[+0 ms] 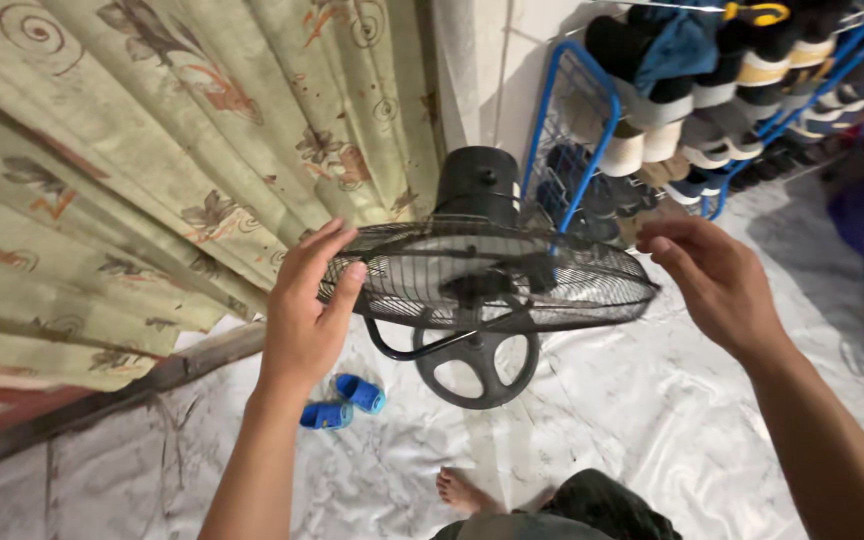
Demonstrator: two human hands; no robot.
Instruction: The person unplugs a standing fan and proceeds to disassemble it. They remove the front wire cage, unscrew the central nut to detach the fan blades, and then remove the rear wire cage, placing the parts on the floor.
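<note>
A black pedestal fan [487, 285] is standing on the pale marbled floor [652, 420], seen from above, with its round wire guard [592, 290] tilted so the grille is facing upward and its motor housing [479, 182] rising behind it. The round spoked base [476, 365] is showing below the guard.

The left hand [307, 310] is gripping the guard's left rim: the thumb is pressing on the wires from the near side while the fingers [324, 240] are curling together over the rim's outer edge, so the rim is lying between thumb and fingers. The right hand [717, 275] is hovering just beside the guard's right edge, its fingers [667, 240] loosely spread and bent toward the rim; whether the fingertips are touching the wires cannot be told.

Under the left wrist, two small blue sandals [344, 402] are lying on the floor near the fan's base. A bare foot [464, 490] of the person is showing at the bottom, in front of the base. To the left, a green flowered curtain [152, 150] is hanging down to the floor. Behind the fan, to the right, a blue wire rack [582, 150] is holding rows of shoes [692, 100].
</note>
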